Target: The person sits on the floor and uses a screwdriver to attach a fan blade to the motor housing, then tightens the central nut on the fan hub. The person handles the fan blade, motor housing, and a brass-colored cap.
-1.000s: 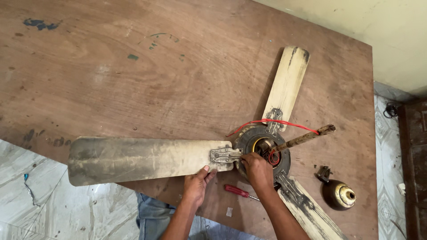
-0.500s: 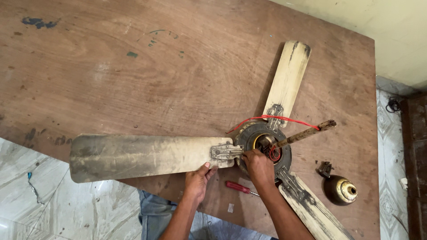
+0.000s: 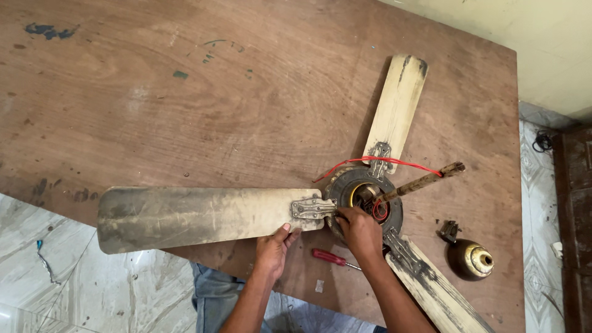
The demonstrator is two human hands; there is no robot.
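Head view: both hands (image 3: 274,246) (image 3: 359,229) stay on the ceiling fan (image 3: 364,197).

A big brown wooden table (image 3: 185,105) has some dark marks on it. A red screwdriver (image 3: 332,258) lies near the front edge. A small white bit (image 3: 319,285) sits just below it. A round gold cup (image 3: 472,259) sits at the right, with a small dark metal piece (image 3: 449,231) beside it. The floor (image 3: 74,290) is pale and shiny.

One head-worn view, steeply downward and fairly near, over the wooden table (image 3: 185,92) and floor edge.
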